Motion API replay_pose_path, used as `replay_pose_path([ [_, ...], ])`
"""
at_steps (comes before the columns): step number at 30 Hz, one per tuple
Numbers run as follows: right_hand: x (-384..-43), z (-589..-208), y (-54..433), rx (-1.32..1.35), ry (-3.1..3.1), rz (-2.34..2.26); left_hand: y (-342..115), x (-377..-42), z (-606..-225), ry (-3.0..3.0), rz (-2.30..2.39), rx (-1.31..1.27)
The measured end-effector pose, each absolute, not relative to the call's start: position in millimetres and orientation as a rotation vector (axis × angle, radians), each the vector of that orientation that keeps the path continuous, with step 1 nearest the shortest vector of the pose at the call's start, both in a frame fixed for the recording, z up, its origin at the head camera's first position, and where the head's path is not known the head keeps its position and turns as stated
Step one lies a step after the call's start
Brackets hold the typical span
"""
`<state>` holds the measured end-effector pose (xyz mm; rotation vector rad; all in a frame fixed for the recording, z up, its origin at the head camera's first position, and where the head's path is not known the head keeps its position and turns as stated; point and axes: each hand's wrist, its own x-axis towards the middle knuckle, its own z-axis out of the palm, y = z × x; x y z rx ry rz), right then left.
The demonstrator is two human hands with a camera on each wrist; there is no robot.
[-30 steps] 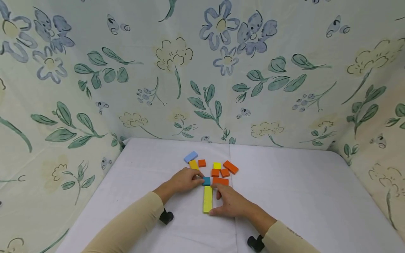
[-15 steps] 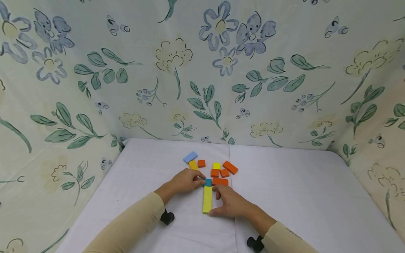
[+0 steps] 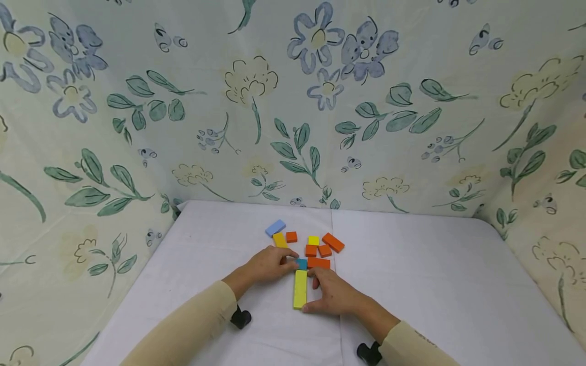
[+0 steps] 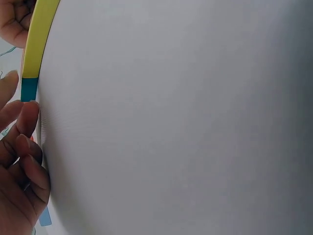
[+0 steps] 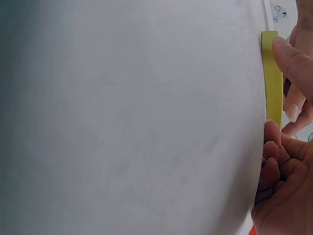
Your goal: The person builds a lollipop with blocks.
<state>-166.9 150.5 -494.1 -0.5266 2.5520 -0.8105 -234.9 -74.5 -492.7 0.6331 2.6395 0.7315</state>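
In the head view, a long yellow block [image 3: 300,290] lies on the white table, its far end against a small teal block [image 3: 301,264]. My left hand [image 3: 271,263] holds the teal block at its left side with thumb and index finger. My right hand [image 3: 336,292] spans the yellow block, thumb at its near end and index finger by its far end. An orange-red rectangular block [image 3: 319,263] lies just right of the teal one. In the left wrist view, fingertips touch the end of the teal block [image 4: 29,89]; the right wrist view shows the right thumb on the yellow block [image 5: 272,78].
Beyond the hands lie a light blue block [image 3: 275,227], an amber block [image 3: 280,240] partly behind the left hand, a small yellow block [image 3: 313,240], a slanted orange-red block [image 3: 333,242] and several small orange-red squares [image 3: 291,237]. Floral cloth [image 3: 256,132] hangs behind the white table [image 3: 435,284].
The left hand has shifted the teal block slightly right, so that it lines up with the yellow block's far end. The right hand and the yellow block have stayed nearly still.
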Motion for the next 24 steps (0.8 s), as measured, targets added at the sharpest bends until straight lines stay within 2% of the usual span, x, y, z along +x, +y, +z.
replay_pose_path([
  [9,-165.9,-491.5,149.3,-0.53,2.546,-0.822,-79.8,-223.7,-490.0,2.605,0.621,0.818],
  [24,-165.6,-492.3,150.2,-0.562,2.528,-0.85,-74.1,-215.8,-485.3,2.591,0.671,0.691],
])
